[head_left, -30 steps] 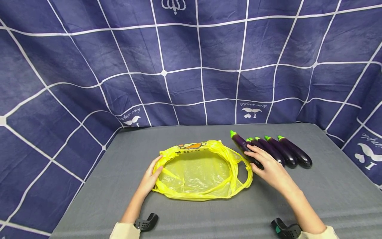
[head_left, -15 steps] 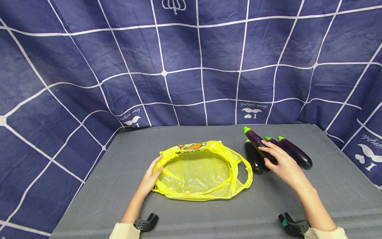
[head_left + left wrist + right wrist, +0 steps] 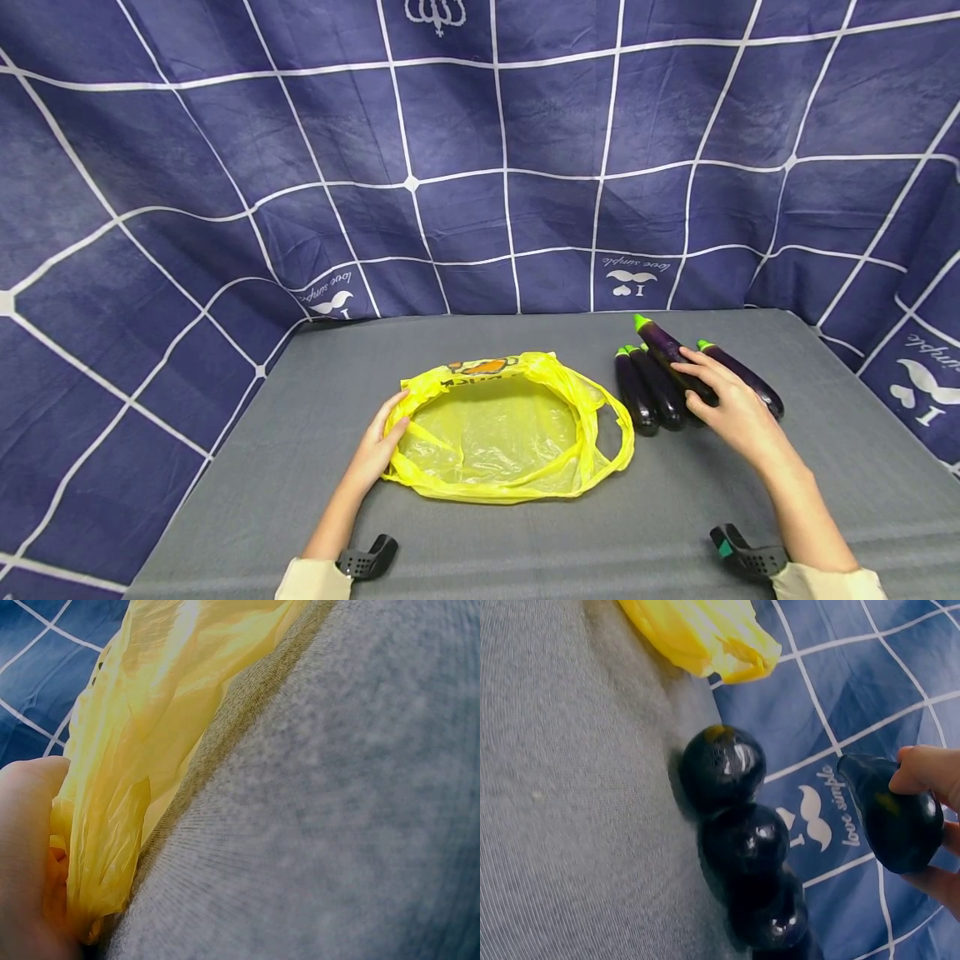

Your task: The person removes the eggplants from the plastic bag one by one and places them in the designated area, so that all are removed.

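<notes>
A yellow plastic bag [image 3: 487,493] lies on the grey surface with its mouth spread wide. My left hand [image 3: 378,442] holds the bag's left rim; the left wrist view has the thumb against the crumpled yellow film [image 3: 112,825]. My right hand [image 3: 731,408] grips the thick end of a dark purple eggplant [image 3: 900,817], raised above the row, its green tip pointing away from me. Beneath and left of it lie several eggplants [image 3: 636,396] side by side. One more eggplant [image 3: 746,379] rests on the right, partly behind my right hand. The held eggplant hides part of the row.
A grey cloth-covered table [image 3: 315,475] carries everything. Behind it and at both sides hangs a navy curtain [image 3: 555,208] with white grid lines. The bag's loop handle [image 3: 624,437] reaches close to the leftmost eggplant.
My right hand has carried the held eggplant rightward, from beside the bag to above the row, uncovering eggplants on the left. My left hand and the bag have stayed put.
</notes>
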Motion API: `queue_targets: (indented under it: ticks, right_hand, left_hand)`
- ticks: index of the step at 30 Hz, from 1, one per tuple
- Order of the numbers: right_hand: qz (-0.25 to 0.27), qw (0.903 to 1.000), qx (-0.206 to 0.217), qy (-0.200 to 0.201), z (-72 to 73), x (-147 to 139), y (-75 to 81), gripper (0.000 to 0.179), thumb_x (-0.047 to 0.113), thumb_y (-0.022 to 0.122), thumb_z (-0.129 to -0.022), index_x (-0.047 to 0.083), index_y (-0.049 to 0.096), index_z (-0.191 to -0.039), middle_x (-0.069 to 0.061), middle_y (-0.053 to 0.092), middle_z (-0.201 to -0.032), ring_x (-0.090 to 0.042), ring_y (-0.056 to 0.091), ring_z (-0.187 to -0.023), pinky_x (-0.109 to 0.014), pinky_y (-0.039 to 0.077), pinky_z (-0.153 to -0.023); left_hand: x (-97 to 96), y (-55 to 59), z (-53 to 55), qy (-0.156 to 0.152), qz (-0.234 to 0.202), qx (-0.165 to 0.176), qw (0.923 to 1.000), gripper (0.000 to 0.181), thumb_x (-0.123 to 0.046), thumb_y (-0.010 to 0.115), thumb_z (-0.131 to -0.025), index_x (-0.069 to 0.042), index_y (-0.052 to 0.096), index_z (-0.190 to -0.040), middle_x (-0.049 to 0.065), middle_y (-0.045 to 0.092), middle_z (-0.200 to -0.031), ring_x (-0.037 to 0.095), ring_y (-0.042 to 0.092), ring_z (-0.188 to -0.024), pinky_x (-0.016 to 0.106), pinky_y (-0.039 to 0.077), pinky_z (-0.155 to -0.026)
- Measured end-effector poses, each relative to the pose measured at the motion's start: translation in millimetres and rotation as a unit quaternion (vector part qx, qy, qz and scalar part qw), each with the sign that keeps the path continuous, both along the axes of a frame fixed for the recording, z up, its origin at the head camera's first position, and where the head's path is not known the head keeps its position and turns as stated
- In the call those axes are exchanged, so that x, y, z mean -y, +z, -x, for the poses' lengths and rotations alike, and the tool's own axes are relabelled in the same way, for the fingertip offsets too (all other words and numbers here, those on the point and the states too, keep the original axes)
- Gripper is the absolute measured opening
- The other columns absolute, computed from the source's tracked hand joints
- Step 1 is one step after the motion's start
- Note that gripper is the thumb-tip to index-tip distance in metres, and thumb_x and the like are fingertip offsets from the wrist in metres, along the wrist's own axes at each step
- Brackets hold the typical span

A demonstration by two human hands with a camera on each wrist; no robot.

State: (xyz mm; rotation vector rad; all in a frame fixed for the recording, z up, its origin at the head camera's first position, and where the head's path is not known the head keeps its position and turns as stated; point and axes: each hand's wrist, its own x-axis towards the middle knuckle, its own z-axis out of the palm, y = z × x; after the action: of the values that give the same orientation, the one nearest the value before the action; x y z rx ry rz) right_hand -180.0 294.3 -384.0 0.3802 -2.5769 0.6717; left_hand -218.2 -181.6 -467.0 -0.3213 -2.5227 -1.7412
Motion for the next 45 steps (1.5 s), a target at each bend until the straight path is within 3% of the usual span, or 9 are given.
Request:
queue_targets:
  ticks: [5, 10, 12, 16, 22, 24, 30, 39, 45]
  right_hand:
    - [0.0, 0.9999, -0.007, -0.01, 0.9, -6, -0.8, 0.035, 0.0, 0.058, -0.08, 0.007, 0.059, -0.114, -0.015, 0.049, -0.132, -0.034, 0.039, -0.127, -0.054, 0.034, -0.091]
    - [0.01, 0.9997, -0.013, -0.02, 1.4, -14, -2.4, 0.034, 0.001, 0.056, -0.08, 0.007, 0.059, -0.113, -0.015, 0.049, -0.131, -0.003, 0.029, -0.134, -0.051, 0.034, -0.087]
    - [0.017, 0.9995, -0.017, -0.021, 1.7, -17, -3.2, 0.033, 0.001, 0.055, -0.08, 0.007, 0.06, -0.112, -0.015, 0.05, -0.13, 0.014, 0.023, -0.128, -0.049, 0.034, -0.084]
    - [0.025, 0.9991, -0.02, -0.028, 1.6, -24, -5.0, 0.033, 0.0, 0.054, -0.08, 0.007, 0.059, -0.112, -0.016, 0.049, -0.13, 0.031, 0.015, -0.114, -0.043, 0.033, -0.085]
    - [0.031, 0.9983, -0.026, -0.042, 0.8, -37, -9.6, 0.033, 0.0, 0.054, -0.08, 0.006, 0.058, -0.113, -0.015, 0.049, -0.129, 0.031, 0.016, -0.112, -0.006, 0.022, -0.092]
    - [0.037, 0.9978, -0.029, -0.048, 0.2, -40, -11.2, 0.034, 0.0, 0.054, -0.08, 0.006, 0.058, -0.113, -0.014, 0.049, -0.129, 0.031, 0.016, -0.112, -0.002, 0.018, -0.093]
    - [0.045, 0.9963, -0.048, -0.055, -2.4, -50, -16.8, 0.034, -0.004, 0.053, -0.077, 0.004, 0.059, -0.11, -0.015, 0.05, -0.128, 0.031, 0.017, -0.112, 0.002, 0.014, -0.092]
    - [0.043, 0.9955, -0.051, -0.067, -5.7, -72, -20.1, 0.034, -0.003, 0.051, -0.078, 0.002, 0.058, -0.111, -0.003, 0.046, -0.136, 0.031, 0.016, -0.112, 0.002, 0.012, -0.095]
    - [0.042, 0.9954, -0.053, -0.068, -3.8, -89, -23.3, 0.033, -0.004, 0.051, -0.077, 0.0, 0.058, -0.109, 0.033, 0.034, -0.132, 0.032, 0.016, -0.111, 0.002, 0.011, -0.096]
  left_hand:
    - [0.4, -0.2, 0.9, 0.002, 0.0, -0.001, 1.0, 0.044, -0.018, 0.046, -0.095, -0.015, 0.036, -0.138, 0.01, 0.033, -0.146, 0.025, 0.021, -0.136, 0.048, 0.015, -0.11]
    - [0.4, -0.6, 2.2, 0.003, 0.005, -0.011, 0.9999, 0.045, -0.017, 0.046, -0.095, -0.013, 0.035, -0.138, 0.011, 0.034, -0.145, 0.027, 0.022, -0.135, 0.047, 0.017, -0.108]
    - [0.4, -0.6, 2.1, 0.005, 0.006, -0.013, 0.9999, 0.045, -0.017, 0.046, -0.095, -0.013, 0.036, -0.138, 0.011, 0.034, -0.145, 0.027, 0.023, -0.135, 0.046, 0.017, -0.108]
    - [0.9, -0.4, 1.5, 0.006, 0.004, -0.008, 0.9999, 0.044, -0.017, 0.047, -0.095, -0.014, 0.036, -0.138, 0.011, 0.034, -0.145, 0.025, 0.022, -0.136, 0.047, 0.016, -0.11]
    - [1.0, 0.6, 1.1, 0.003, 0.003, -0.001, 1.0, 0.045, -0.018, 0.046, -0.095, -0.015, 0.035, -0.138, 0.01, 0.032, -0.146, 0.026, 0.02, -0.137, 0.05, 0.015, -0.11]
    - [0.8, 1.0, 0.6, 0.003, 0.004, -0.001, 1.0, 0.045, -0.019, 0.046, -0.095, -0.015, 0.035, -0.138, 0.01, 0.032, -0.146, 0.027, 0.02, -0.137, 0.051, 0.014, -0.11]
    - [0.0, 0.9, -0.9, 0.001, 0.002, 0.002, 1.0, 0.044, -0.017, 0.046, -0.095, -0.014, 0.036, -0.138, 0.011, 0.032, -0.146, 0.027, 0.02, -0.137, 0.05, 0.015, -0.11]
    - [0.1, 0.2, 1.3, -0.003, 0.0, -0.009, 1.0, 0.045, -0.016, 0.046, -0.095, -0.011, 0.035, -0.138, 0.013, 0.033, -0.145, 0.028, 0.02, -0.136, 0.05, 0.015, -0.109]
    - [0.1, 0.2, 0.6, -0.003, 0.008, -0.005, 1.0, 0.045, -0.018, 0.046, -0.095, -0.013, 0.035, -0.139, 0.012, 0.032, -0.146, 0.028, 0.02, -0.137, 0.052, 0.015, -0.109]
